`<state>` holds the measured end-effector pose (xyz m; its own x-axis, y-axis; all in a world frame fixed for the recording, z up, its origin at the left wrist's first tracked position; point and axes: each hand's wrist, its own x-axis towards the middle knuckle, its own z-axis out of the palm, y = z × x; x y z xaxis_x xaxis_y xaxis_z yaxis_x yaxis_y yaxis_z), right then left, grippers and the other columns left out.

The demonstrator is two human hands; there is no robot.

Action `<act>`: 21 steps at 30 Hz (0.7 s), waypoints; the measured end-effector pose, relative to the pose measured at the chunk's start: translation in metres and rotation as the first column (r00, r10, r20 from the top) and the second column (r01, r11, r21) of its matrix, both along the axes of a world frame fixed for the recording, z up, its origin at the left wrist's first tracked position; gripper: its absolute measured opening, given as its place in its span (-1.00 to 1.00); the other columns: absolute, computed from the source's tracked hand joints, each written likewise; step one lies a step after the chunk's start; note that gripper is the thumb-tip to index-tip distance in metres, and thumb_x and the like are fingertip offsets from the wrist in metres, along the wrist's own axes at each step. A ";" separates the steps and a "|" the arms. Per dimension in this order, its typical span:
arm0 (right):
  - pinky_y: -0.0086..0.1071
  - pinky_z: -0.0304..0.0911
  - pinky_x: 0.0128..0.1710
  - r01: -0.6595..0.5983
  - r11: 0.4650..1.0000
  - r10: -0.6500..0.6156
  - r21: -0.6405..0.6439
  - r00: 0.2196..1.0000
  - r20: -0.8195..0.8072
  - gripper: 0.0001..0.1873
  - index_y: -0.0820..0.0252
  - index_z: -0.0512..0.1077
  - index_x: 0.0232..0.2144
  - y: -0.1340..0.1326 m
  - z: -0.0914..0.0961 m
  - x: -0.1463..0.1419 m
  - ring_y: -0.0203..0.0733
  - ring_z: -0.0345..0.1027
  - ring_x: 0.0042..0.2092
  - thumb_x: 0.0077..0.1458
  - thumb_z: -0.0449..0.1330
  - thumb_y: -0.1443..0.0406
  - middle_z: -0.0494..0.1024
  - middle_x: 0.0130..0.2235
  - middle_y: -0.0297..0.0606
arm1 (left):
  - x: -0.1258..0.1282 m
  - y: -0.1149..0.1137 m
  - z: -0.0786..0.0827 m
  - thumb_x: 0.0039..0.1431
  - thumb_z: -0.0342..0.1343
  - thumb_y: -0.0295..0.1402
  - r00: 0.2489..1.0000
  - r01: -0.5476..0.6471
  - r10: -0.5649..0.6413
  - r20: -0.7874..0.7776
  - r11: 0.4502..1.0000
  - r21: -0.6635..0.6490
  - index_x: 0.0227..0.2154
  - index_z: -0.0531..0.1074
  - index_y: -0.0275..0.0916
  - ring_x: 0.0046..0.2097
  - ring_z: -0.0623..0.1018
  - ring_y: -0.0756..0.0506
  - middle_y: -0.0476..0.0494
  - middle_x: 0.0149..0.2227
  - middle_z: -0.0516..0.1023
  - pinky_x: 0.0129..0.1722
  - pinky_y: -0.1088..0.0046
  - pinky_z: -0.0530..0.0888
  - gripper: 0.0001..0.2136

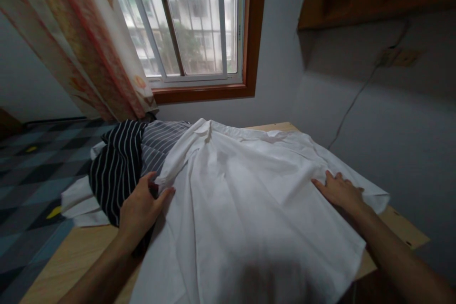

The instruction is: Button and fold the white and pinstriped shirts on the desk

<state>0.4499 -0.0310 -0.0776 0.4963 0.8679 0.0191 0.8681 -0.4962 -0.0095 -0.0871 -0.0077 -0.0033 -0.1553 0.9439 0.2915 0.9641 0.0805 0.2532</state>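
A white shirt [245, 194] lies spread over a wooden table [74, 256], its collar toward the window. My left hand [140, 209] pinches the shirt's left edge between thumb and fingers, beside a dark striped garment [119, 164]. My right hand [340, 192] rests flat on the shirt's right side near the sleeve, fingers stretched out.
A grey striped garment [162, 140] and more white cloth [80, 204] lie in a pile at the table's left. A window [192, 23] with a patterned curtain [81, 38] is behind. A grey wall [392, 118] with a cable runs along the right. A checked bedcover [32, 171] lies left.
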 end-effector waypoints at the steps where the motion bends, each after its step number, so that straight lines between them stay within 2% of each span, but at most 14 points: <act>1: 0.43 0.00 -0.01 -0.038 0.999 0.038 -0.007 0.999 0.009 -0.23 0.32 0.34 0.11 0.001 0.006 -0.005 0.47 0.17 0.14 0.13 -0.12 -0.15 0.25 0.19 0.28 | -0.001 0.003 0.002 0.16 -0.07 -0.03 0.998 0.021 -0.019 -0.051 0.999 0.033 0.12 0.25 -0.22 -0.13 0.55 -0.27 -0.25 -0.10 0.54 -0.18 0.27 0.42 -0.47; 3: 0.37 -0.05 0.08 -0.149 0.988 0.148 0.031 0.989 0.028 -0.30 0.32 0.34 0.12 0.002 0.017 -0.025 0.41 0.05 0.23 0.15 -0.05 -0.06 0.16 0.26 0.22 | -0.003 0.011 0.009 0.20 -0.14 -0.13 0.985 0.067 -0.052 -0.165 0.994 0.092 -0.04 0.41 -0.23 -0.09 0.52 -0.27 -0.28 -0.09 0.52 -0.17 0.27 0.41 -0.60; 5: 0.27 -0.10 0.17 -0.331 0.939 0.332 0.089 0.943 0.003 -0.31 0.25 0.19 0.24 0.000 0.026 -0.054 0.30 -0.13 0.33 0.16 0.00 0.01 0.01 0.35 0.09 | -0.007 0.023 0.024 0.20 -0.17 -0.22 0.979 0.083 -0.049 -0.196 0.982 0.167 -0.19 0.48 -0.27 -0.07 0.50 -0.28 -0.32 -0.10 0.52 -0.15 0.25 0.39 -0.64; 7: 0.16 -0.16 0.24 -0.561 0.822 0.569 0.103 0.817 -0.095 -0.26 0.10 0.04 0.32 -0.005 0.031 -0.088 0.18 -0.25 0.37 0.16 0.04 0.01 -0.11 0.39 -0.07 | -0.011 0.041 0.051 0.20 -0.19 -0.23 0.994 0.041 -0.014 -0.111 0.968 0.246 -0.21 0.48 -0.30 -0.07 0.51 -0.28 -0.33 -0.12 0.53 -0.15 0.22 0.37 -0.63; 9: 0.14 -0.24 0.27 -0.742 0.665 0.738 0.083 0.636 -0.226 -0.22 -0.06 -0.05 0.34 -0.010 0.033 -0.121 0.15 -0.33 0.38 0.15 0.06 -0.06 -0.17 0.40 -0.18 | -0.015 0.062 0.085 0.23 -0.27 -0.18 1.000 -0.025 0.021 0.018 0.966 0.259 -0.15 0.46 -0.30 -0.10 0.53 -0.28 -0.31 -0.15 0.57 -0.23 0.20 0.35 -0.56; 11: 0.24 -0.31 0.25 -0.826 0.560 0.794 0.055 0.517 -0.320 -0.17 -0.14 -0.11 0.34 -0.012 0.031 -0.149 0.20 -0.38 0.38 0.12 0.06 -0.12 -0.20 0.41 -0.21 | -0.019 0.084 0.118 0.22 -0.30 -0.10 0.991 -0.076 0.041 0.129 0.957 0.282 -0.12 0.45 -0.35 -0.09 0.54 -0.27 -0.31 -0.12 0.58 -0.29 0.21 0.34 -0.48; 12: 0.30 -0.34 0.23 -0.840 0.541 0.799 0.038 0.500 -0.334 -0.16 -0.17 -0.14 0.34 -0.011 0.029 -0.161 0.25 -0.41 0.38 0.12 0.07 -0.13 -0.22 0.41 -0.21 | -0.020 0.094 0.131 0.21 -0.28 -0.07 0.992 -0.076 0.042 0.119 0.952 0.298 -0.09 0.44 -0.39 -0.04 0.53 -0.28 -0.31 -0.07 0.57 -0.26 0.21 0.34 -0.45; 14: 0.42 -0.41 0.17 -0.822 0.570 0.784 -0.006 0.546 -0.297 -0.18 -0.18 -0.14 0.34 -0.008 0.023 -0.182 0.34 -0.45 0.37 0.14 0.09 -0.07 -0.24 0.41 -0.19 | -0.021 0.109 0.148 0.21 -0.25 -0.04 0.999 -0.053 0.050 0.020 0.938 0.343 -0.02 0.40 -0.51 0.07 0.46 -0.30 -0.39 0.01 0.52 -0.14 0.17 0.32 -0.39; 16: 0.50 -0.43 0.11 -0.763 0.646 0.737 -0.039 0.636 -0.230 -0.21 -0.15 -0.12 0.34 -0.004 0.019 -0.199 0.42 -0.46 0.36 0.16 0.10 -0.02 -0.24 0.40 -0.14 | -0.021 0.119 0.152 0.20 -0.21 -0.01 0.995 -0.015 0.047 -0.086 0.943 0.333 0.00 0.38 -0.55 0.15 0.38 -0.30 -0.44 0.04 0.48 -0.02 0.14 0.27 -0.36; 18: 0.53 -0.39 0.08 -0.713 0.700 0.692 -0.041 0.692 -0.206 -0.22 -0.08 -0.10 0.35 -0.003 0.019 -0.210 0.46 -0.43 0.35 0.17 0.06 -0.04 -0.23 0.40 -0.06 | -0.022 0.122 0.146 0.12 -0.15 0.08 0.989 0.015 0.024 -0.145 0.964 0.265 0.01 0.38 -0.51 0.17 0.37 -0.28 -0.43 0.05 0.48 0.00 0.18 0.26 -0.30; 21: 0.46 -0.27 0.12 -0.719 0.695 0.693 -0.011 0.675 -0.253 -0.16 0.00 -0.01 0.33 -0.003 0.027 -0.213 0.47 -0.31 0.34 0.12 0.05 -0.15 -0.13 0.38 0.02 | -0.028 0.114 0.126 -0.09 -0.11 0.25 0.985 0.092 -0.059 -0.164 0.976 0.199 0.10 0.30 -0.49 0.14 0.42 -0.26 -0.40 0.11 0.44 -0.05 0.28 0.29 -0.10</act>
<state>0.2367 -0.0340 -0.0504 -0.2857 0.9512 -0.1166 0.9408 0.2552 -0.2231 -0.1153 0.1065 0.1229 -0.0233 0.8686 0.4950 0.9942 -0.0317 0.1024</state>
